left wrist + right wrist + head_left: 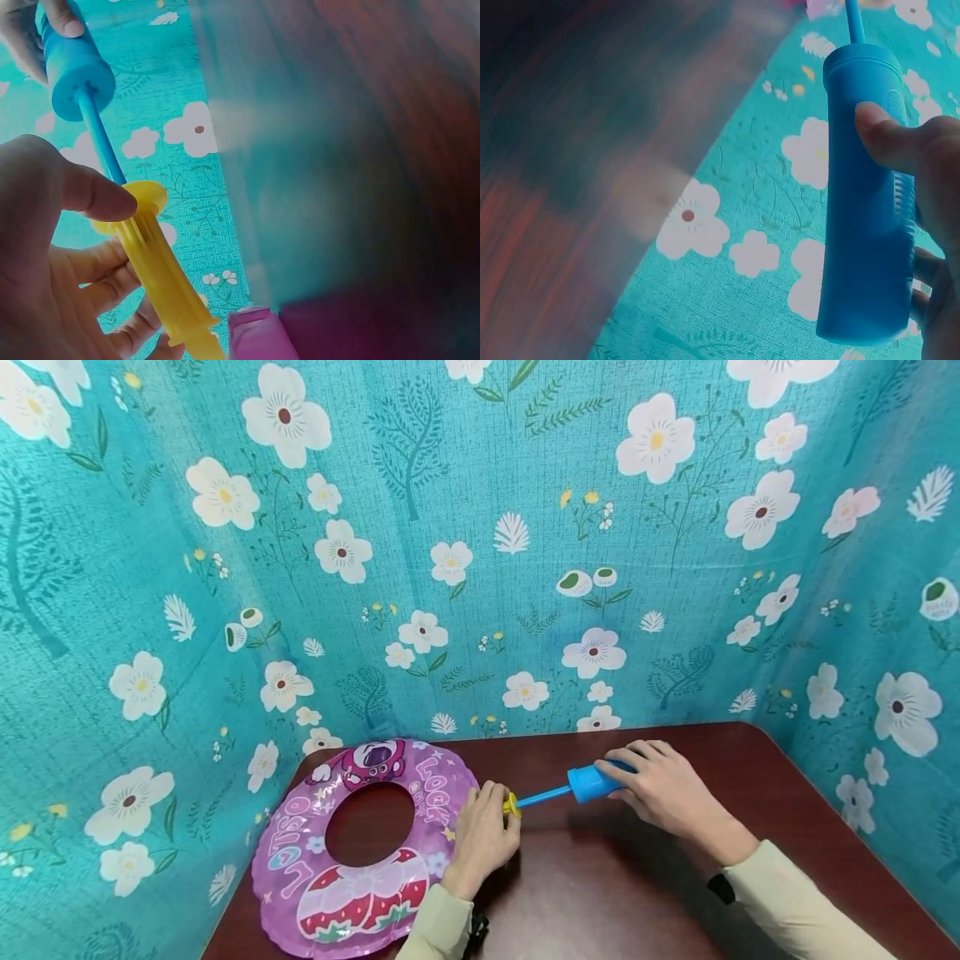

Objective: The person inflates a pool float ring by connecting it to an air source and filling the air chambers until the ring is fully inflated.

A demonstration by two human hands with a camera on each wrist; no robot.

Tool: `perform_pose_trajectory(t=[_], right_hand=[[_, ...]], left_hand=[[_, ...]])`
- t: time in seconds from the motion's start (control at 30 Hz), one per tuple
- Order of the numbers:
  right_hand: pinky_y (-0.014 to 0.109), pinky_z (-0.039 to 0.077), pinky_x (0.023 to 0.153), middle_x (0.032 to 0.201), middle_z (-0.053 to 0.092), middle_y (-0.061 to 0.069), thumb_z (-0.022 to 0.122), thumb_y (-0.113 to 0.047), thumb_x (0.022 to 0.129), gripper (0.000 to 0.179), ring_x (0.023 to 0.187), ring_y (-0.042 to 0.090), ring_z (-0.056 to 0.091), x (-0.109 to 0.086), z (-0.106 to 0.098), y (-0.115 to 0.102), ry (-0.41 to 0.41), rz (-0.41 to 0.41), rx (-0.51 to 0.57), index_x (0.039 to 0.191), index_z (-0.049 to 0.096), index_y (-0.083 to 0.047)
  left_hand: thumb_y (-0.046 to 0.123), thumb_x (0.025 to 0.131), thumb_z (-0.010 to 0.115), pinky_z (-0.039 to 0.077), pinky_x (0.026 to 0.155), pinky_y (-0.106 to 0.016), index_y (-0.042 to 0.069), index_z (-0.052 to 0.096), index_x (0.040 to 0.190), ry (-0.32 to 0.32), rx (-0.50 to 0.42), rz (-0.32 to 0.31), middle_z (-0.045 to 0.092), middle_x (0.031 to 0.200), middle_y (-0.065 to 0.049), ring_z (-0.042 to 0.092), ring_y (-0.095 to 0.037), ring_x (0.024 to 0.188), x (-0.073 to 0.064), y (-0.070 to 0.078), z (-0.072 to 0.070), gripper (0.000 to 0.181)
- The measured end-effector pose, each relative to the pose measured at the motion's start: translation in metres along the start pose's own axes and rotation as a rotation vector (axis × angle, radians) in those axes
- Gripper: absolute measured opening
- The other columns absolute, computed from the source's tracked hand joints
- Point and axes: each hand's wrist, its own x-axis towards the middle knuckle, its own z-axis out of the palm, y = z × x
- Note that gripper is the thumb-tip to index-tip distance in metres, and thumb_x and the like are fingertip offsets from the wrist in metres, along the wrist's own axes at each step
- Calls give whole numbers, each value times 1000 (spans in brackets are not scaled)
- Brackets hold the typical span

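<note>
My right hand grips the blue barrel of a hand air pump, thumb along its side in the right wrist view. A thin blue rod runs from the barrel to the pump's yellow end piece. My left hand pinches that yellow piece, the thumb on its round flange. The pump is held above the table, rod drawn out. Just left of my left hand lies a purple inflated swim ring. A pink edge shows beside the yellow tip; whether they touch is unclear.
The dark red-brown table carries the ring on its left side. A teal flowered cloth hangs behind the table and along both sides, close to its edges.
</note>
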Motion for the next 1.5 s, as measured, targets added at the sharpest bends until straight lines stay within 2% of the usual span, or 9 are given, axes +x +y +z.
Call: perform_pose_trajectory(t=[0.1,0.2,0.43,0.6,0.7,0.87,1.07,1.2,1.5], right_hand=[[54,60,86,120,74,11,100,-34,71,68,104,36,69,4,1,-1,2,-18,-4,131,75,-14],[53,60,85,119,74,11,99,-35,74,65,103,35,68,13,8,-13,-4,-42,-6,131,74,-14],[49,58,88,117,74,9,95,-40,80,56,103,32,68,32,23,-41,20,-75,-23,126,76,-14],[48,57,91,118,74,9,92,-39,83,53,104,32,67,39,29,-53,22,-99,-31,126,75,-14],[48,58,89,118,74,9,93,-40,82,54,105,32,67,37,26,-49,8,-86,-27,128,75,-16],[51,59,88,118,75,8,98,-39,76,60,105,33,69,31,4,-23,1,-49,-36,128,76,-19],[52,58,92,117,75,10,100,-33,72,63,107,34,68,30,-15,-3,16,-66,-66,128,76,-17],[52,57,94,117,75,10,98,-33,75,59,107,34,68,36,-6,-13,7,-90,-62,127,75,-15],[49,56,94,120,74,11,95,-34,81,54,108,34,66,47,27,-53,16,-96,-30,127,75,-14]], left_hand=[[20,90,73,50,78,-34,11,67,106,22,13,14,63,98,-1,53,-21,87,0,-1,0,20],[19,90,73,51,78,-35,10,68,106,28,21,23,62,97,-2,54,-22,87,-1,-2,0,19],[18,91,73,53,80,-32,7,67,111,-15,-16,20,62,100,-2,54,-18,88,-2,0,3,24],[19,90,73,54,83,-34,7,67,113,-7,-16,0,63,103,-4,55,-20,90,-3,3,5,27],[21,89,73,55,77,-35,8,67,114,0,-5,-22,63,104,-3,55,-21,91,-3,3,5,28],[21,89,72,51,64,-33,13,67,109,29,-17,-61,63,102,1,56,-20,90,-2,0,2,22],[21,89,72,52,66,-32,13,68,107,49,-20,-60,63,99,2,57,-20,87,0,-3,1,19],[22,90,72,52,66,-33,13,68,109,21,-12,-74,62,100,2,57,-20,86,-1,-4,0,21],[23,92,73,52,66,-34,12,67,114,-36,5,-77,63,105,0,57,-20,89,-1,-1,3,26]])
